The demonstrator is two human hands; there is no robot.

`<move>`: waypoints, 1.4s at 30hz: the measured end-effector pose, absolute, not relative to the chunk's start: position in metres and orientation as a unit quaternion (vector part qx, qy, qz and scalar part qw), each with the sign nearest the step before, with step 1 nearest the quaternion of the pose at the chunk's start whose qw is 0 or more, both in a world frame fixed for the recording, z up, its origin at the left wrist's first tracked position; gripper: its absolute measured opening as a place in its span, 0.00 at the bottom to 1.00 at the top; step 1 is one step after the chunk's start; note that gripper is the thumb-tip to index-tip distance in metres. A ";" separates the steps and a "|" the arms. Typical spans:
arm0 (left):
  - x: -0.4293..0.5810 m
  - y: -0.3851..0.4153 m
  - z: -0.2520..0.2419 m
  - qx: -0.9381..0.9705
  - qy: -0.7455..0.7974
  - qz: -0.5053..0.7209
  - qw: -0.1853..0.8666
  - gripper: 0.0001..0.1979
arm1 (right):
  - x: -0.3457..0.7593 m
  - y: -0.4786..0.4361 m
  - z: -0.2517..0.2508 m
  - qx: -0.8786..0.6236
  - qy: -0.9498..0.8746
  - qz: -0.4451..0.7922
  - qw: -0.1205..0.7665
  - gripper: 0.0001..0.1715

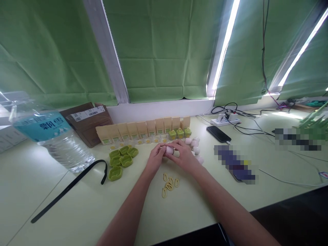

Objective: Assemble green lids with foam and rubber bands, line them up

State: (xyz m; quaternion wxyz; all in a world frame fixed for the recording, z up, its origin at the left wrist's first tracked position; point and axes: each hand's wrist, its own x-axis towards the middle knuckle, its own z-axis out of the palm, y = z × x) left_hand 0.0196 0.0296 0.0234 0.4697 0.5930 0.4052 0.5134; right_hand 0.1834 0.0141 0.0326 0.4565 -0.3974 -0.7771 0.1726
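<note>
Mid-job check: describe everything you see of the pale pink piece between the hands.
The pale pink piece is rounded and looks smooth, perhaps plastic or rubber. The left hand and right hand hold it from either side, their fingers covering part of its outline. A darker edge shows toward the right hand. It sits beyond the yellow loops; whether it touches the table is unclear.

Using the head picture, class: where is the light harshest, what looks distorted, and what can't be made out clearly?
Head view throughout: gaps between green blinds glare white; window posts splay toward the top, probably lens distortion; pixelated patches hide detail on the right; the pale piece between left hand and right hand shows little detail.
</note>
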 end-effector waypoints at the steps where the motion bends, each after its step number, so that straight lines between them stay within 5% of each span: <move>1: 0.020 0.029 0.024 0.592 0.408 0.513 0.469 0.17 | 0.183 0.014 0.032 -0.398 -0.778 0.171 0.455 0.21; 10: 0.022 0.027 0.026 0.558 0.425 0.505 0.503 0.13 | 0.179 0.012 0.033 -0.395 -0.777 0.170 0.460 0.19; 17: 0.017 0.033 0.019 0.564 0.394 0.483 0.541 0.21 | 0.183 0.018 0.028 -0.412 -0.740 0.211 0.487 0.17; 42: 0.023 0.030 0.017 0.659 0.416 0.468 0.417 0.18 | 0.178 0.018 0.026 -0.448 -0.722 0.178 0.496 0.08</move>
